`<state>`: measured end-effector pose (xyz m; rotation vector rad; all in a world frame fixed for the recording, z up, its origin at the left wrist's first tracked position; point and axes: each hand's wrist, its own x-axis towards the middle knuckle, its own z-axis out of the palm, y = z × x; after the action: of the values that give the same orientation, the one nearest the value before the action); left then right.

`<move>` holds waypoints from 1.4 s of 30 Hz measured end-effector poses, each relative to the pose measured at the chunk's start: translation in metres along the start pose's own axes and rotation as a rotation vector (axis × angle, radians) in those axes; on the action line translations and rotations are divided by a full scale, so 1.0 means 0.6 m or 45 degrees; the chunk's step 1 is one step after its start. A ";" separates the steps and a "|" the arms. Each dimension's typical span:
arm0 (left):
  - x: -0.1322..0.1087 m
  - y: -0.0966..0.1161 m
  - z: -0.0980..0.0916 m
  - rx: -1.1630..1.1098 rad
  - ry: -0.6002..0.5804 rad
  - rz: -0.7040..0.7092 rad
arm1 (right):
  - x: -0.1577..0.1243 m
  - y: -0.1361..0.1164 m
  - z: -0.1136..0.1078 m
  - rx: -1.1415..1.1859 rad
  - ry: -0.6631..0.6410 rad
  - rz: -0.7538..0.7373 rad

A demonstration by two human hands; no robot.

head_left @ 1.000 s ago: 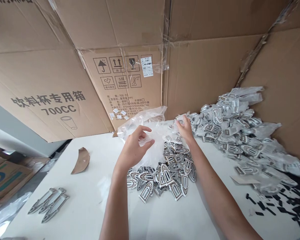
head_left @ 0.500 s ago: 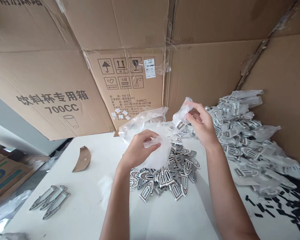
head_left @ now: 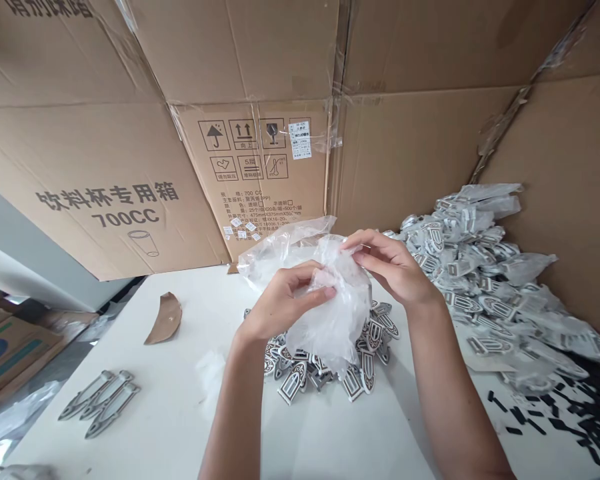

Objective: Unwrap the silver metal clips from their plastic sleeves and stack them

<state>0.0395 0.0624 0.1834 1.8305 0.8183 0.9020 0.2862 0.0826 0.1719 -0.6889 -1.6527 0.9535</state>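
Observation:
A crumpled clear plastic bag (head_left: 347,313) hangs between my two hands over the middle of the table. My left hand (head_left: 287,297) pinches its left side between thumb and fingers. At the upper right edge, my right hand (head_left: 390,263) is closed on the same film with its fingertips. Whether anything lies inside the bag, I cannot tell. Beneath it spreads a pile of loose grey-white metal pieces (head_left: 293,381), pointed at one end, with slots and dark scrollwork. The bag hides part of that pile.
A heap of bagged pieces (head_left: 485,287) rises at the right, with black strips (head_left: 565,407) in front. More clear bags (head_left: 265,257) lie behind my hands. Several longer metal handles (head_left: 103,403) and a cardboard scrap (head_left: 163,319) are on the left. Cardboard boxes (head_left: 410,153) wall off the back.
My right hand has come left and down from the bagged piece by the heap to the bag at my left hand. The film now spreads out over the pile.

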 end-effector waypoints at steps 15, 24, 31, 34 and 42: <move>0.003 -0.018 -0.001 -0.268 0.508 -0.017 | 0.010 0.015 0.041 0.269 -0.117 0.186; -0.001 -0.016 -0.006 -0.384 0.431 -0.004 | 0.016 0.013 0.054 0.342 0.179 0.228; 0.000 -0.008 -0.005 -0.298 0.350 -0.090 | 0.016 0.028 0.027 0.238 0.408 0.155; 0.000 -0.017 -0.012 -0.331 0.463 -0.110 | 0.011 0.032 -0.007 0.186 0.550 0.142; 0.001 -0.032 -0.026 -0.396 0.610 -0.101 | -0.011 0.040 -0.075 -0.250 0.558 0.232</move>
<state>0.0235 0.0769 0.1708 1.3195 0.9691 1.3598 0.3308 0.1008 0.1534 -1.1122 -1.3172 0.7055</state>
